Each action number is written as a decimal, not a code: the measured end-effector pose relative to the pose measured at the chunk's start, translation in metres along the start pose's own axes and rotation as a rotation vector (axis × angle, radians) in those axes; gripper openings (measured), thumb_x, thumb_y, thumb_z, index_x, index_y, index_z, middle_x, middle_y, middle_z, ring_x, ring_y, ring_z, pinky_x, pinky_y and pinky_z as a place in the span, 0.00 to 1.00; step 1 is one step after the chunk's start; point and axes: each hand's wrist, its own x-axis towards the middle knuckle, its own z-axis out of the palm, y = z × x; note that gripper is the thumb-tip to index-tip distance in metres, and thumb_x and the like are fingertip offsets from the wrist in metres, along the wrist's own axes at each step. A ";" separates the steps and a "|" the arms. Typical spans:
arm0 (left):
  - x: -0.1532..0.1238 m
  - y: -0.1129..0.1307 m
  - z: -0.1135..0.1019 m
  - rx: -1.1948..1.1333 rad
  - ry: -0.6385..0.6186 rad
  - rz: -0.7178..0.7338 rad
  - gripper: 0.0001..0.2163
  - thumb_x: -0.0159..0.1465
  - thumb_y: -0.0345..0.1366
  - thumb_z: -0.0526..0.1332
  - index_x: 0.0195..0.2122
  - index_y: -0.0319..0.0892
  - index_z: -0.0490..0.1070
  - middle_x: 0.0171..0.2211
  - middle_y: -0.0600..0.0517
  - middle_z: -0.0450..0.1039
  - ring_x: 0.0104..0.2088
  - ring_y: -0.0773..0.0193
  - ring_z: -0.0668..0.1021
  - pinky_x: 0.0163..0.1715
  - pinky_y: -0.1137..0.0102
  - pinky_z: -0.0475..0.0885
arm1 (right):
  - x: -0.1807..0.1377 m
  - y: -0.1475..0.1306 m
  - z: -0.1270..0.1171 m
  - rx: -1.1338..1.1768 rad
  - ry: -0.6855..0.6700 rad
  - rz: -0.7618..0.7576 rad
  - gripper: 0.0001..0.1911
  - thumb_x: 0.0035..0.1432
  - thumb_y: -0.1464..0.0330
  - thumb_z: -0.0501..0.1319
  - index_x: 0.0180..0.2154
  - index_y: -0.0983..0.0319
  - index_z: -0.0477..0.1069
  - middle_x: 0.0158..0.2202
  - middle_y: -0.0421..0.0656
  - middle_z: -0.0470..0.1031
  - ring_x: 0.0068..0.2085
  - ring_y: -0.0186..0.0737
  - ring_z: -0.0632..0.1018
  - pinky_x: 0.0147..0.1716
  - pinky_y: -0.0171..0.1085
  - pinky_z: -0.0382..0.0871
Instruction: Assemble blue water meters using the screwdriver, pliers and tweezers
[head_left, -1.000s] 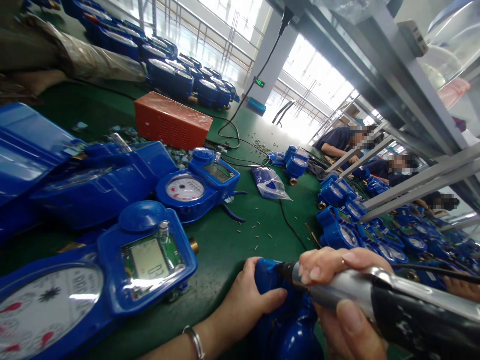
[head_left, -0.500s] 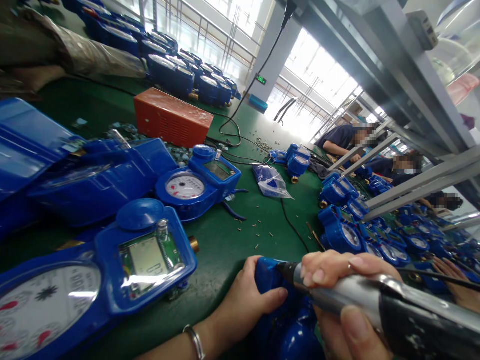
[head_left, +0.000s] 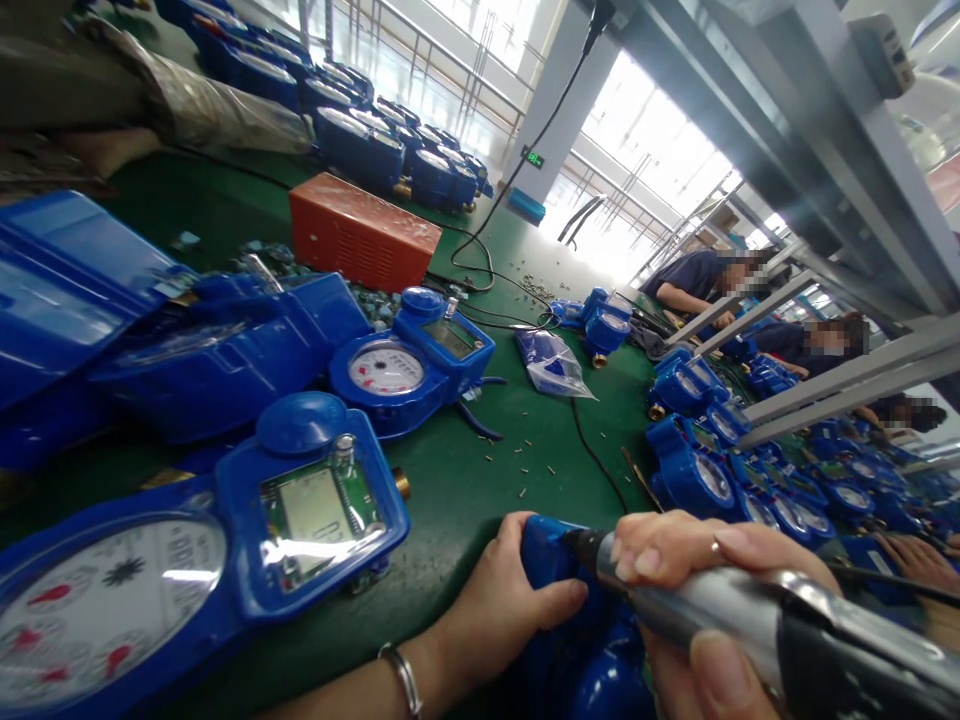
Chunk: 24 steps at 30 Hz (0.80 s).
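Note:
My left hand (head_left: 517, 590), with a silver bangle at the wrist, grips a blue water meter (head_left: 611, 680) near the bottom of the head view. Its thumb lies across the casing, and the meter's lower part runs out of the frame. My right hand (head_left: 690, 580) is wrapped around a silver and black electric screwdriver (head_left: 720, 615). The dark tip of this tool meets the top of the blue casing; the bit's exact contact point is hidden. To the left lies a larger-looking blue water meter (head_left: 322, 510) with a dial and a small digital display.
Behind stand another meter (head_left: 397, 365), an orange box (head_left: 364, 230) with cables, and a plastic bag (head_left: 553, 362). Small screws (head_left: 523, 468) are scattered on the green table (head_left: 450, 480). Many meters (head_left: 690, 465) line the right, below a metal frame. Several people sit beyond.
The whole view has shifted slightly, so the scene sits a little further right. Both hands keep their hold, and the screwdriver tip stays on the casing.

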 end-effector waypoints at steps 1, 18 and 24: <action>0.000 0.001 0.000 0.000 0.000 -0.002 0.31 0.48 0.46 0.67 0.50 0.39 0.60 0.44 0.45 0.72 0.45 0.51 0.73 0.45 0.61 0.68 | 0.000 0.000 -0.001 0.009 -0.005 -0.010 0.16 0.57 0.68 0.58 0.47 0.63 0.61 0.30 0.40 0.72 0.30 0.39 0.74 0.32 0.45 0.71; 0.001 -0.002 0.002 0.010 0.036 0.016 0.31 0.47 0.46 0.68 0.49 0.39 0.62 0.43 0.46 0.73 0.44 0.52 0.74 0.45 0.61 0.68 | 0.002 0.000 -0.003 0.043 -0.007 -0.026 0.16 0.57 0.70 0.59 0.47 0.65 0.61 0.31 0.40 0.72 0.30 0.39 0.75 0.33 0.45 0.71; 0.001 -0.002 0.001 0.014 0.017 0.010 0.31 0.47 0.46 0.69 0.49 0.40 0.61 0.43 0.47 0.73 0.43 0.53 0.74 0.44 0.63 0.68 | 0.001 0.000 -0.006 0.041 -0.026 -0.011 0.17 0.57 0.69 0.59 0.48 0.64 0.61 0.32 0.41 0.72 0.32 0.40 0.75 0.35 0.46 0.71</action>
